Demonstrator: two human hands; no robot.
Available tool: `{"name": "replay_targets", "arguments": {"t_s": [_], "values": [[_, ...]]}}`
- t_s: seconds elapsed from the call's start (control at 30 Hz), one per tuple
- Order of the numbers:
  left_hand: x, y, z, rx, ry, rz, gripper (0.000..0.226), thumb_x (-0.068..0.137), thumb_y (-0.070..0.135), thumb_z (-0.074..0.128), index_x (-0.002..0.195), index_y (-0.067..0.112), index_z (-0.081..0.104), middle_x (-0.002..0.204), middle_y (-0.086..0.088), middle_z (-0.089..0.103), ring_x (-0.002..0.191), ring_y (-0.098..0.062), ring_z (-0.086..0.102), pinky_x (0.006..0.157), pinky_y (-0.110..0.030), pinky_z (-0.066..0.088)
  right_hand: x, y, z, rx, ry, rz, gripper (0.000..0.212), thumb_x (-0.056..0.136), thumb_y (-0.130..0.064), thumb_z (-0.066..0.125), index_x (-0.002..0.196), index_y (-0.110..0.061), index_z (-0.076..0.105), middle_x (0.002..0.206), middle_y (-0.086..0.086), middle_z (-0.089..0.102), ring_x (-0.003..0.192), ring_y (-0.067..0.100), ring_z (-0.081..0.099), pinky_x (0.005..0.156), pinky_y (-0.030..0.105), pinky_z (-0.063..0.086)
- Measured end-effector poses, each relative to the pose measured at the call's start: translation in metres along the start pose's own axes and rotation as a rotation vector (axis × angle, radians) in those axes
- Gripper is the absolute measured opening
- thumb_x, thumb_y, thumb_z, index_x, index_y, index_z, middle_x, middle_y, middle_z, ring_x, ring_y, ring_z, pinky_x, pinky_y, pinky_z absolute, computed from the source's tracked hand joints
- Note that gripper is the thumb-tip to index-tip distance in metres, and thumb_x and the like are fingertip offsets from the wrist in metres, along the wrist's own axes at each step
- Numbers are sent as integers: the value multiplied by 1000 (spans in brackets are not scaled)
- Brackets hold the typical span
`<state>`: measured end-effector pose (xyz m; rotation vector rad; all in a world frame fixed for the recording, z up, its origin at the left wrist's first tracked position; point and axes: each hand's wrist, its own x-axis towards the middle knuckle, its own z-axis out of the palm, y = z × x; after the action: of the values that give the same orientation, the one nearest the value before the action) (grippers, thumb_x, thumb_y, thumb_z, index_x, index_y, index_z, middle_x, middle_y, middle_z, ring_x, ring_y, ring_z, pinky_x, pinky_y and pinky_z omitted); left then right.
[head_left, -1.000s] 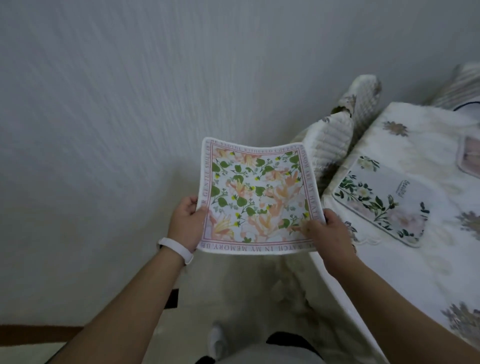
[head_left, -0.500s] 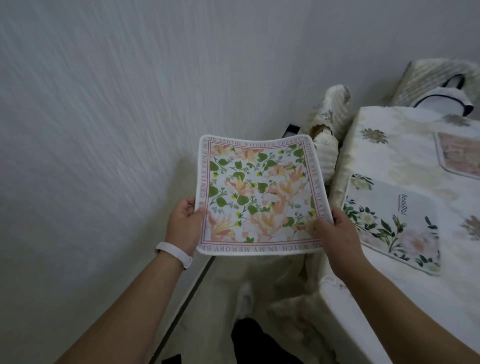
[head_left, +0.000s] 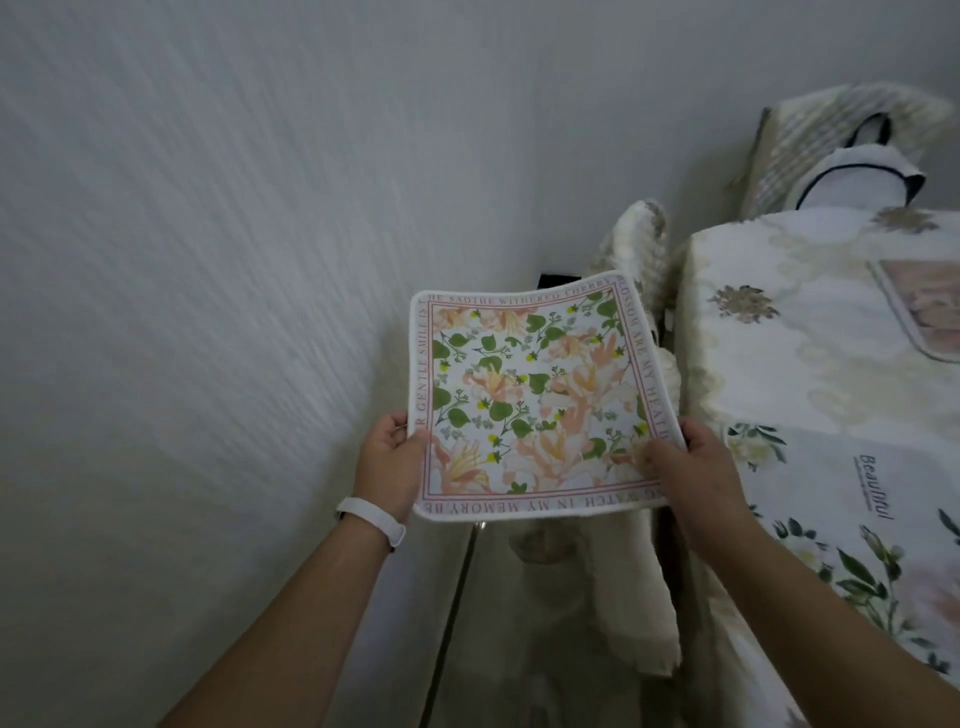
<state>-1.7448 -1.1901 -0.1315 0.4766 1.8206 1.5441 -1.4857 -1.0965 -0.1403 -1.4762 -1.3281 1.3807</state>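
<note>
Both hands (left (head_left: 388, 470), right (head_left: 693, 467)) grip floral cloth (head_left: 535, 400).

Slim white wristband (head_left: 371, 521), smooth, on L wrist just below L hand (head_left: 389, 467), approx 7 o'clock from centre. Both forearms (head_left: 291, 623) bare.

A home room: floral-clothed table (head_left: 810, 364), padded chair (head_left: 641, 249), textured wall (head_left: 208, 260).

Dim, flat indoor light, streaky blur across the wall (head_left: 182, 260).
</note>
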Motion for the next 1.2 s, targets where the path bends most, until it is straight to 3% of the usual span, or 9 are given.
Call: {"name": "replay_targets", "arguments": {"t_s": [0.27, 0.43, 0.7, 0.77, 0.83, 0.9, 1.07, 1.2], "values": [[72, 29, 115, 62, -260, 7, 14, 91, 1, 57, 93, 15, 61, 80, 0, 75, 76, -23, 73, 70, -43, 58, 51, -15, -54, -19, 264, 31, 8, 87, -5, 55, 90, -10, 60, 88, 7, 69, 80, 27, 69, 64, 44, 59], [100, 40, 206, 172, -473, 56, 11, 91, 3, 57, 94, 12, 63, 76, -2, 74, 74, -27, 72, 67, -41, 59, 71, -11, -86, 29, 446, 96, 11, 88, -6, 56, 86, -16, 60, 88, 7, 68, 81, 30, 68, 69, 50, 59], [180, 62, 330, 226, -749, 119, 12, 94, 2, 51, 93, 11, 60, 63, 5, 71, 57, -11, 68, 57, -30, 55, 146, -15, -107, 59, 720, 191, 10, 91, -9, 53, 85, -16, 57, 86, 8, 64, 81, 30, 65, 70, 52, 57], [207, 67, 357, 243, -797, 126, 16, 94, 0, 50, 89, 13, 58, 65, 2, 70, 54, -8, 67, 51, -24, 54, 173, -18, -98, 57, 765, 227, 7, 92, -11, 54, 86, -13, 56, 84, 14, 61, 73, 27, 61, 69, 55, 55], [236, 71, 383, 273, -848, 122, 17, 94, 0, 49, 89, 14, 57, 61, 1, 69, 52, -11, 65, 52, -26, 54, 200, -24, -88, 63, 797, 254, 6, 91, -14, 55, 86, -12, 55, 90, 22, 61, 70, 31, 58, 65, 57, 55], [263, 75, 405, 315, -897, 124, 14, 95, 3, 49, 92, 14, 58, 58, 2, 69, 54, -13, 65, 57, -31, 55, 224, -31, -83, 65, 830, 285, 6, 91, -16, 55, 86, -13, 55, 93, 24, 61, 71, 36, 58, 62, 54, 55], [312, 88, 460, 351, -1020, 150, 11, 95, 6, 50, 98, 11, 59, 66, -1, 71, 61, -18, 68, 63, -36, 57, 268, -51, -82, 65, 937, 323, 6, 93, -14, 55, 88, -12, 57, 84, 14, 62, 69, 23, 59, 65, 48, 54], [333, 97, 496, 336, -1115, 155, 13, 94, 3, 50, 92, 13, 59, 65, -1, 70, 57, -16, 66, 58, -31, 56, 290, -58, -79, 55, 997, 344, 8, 95, -16, 54, 89, -11, 56, 77, 6, 58, 66, 19, 54, 57, 34, 45]]}}
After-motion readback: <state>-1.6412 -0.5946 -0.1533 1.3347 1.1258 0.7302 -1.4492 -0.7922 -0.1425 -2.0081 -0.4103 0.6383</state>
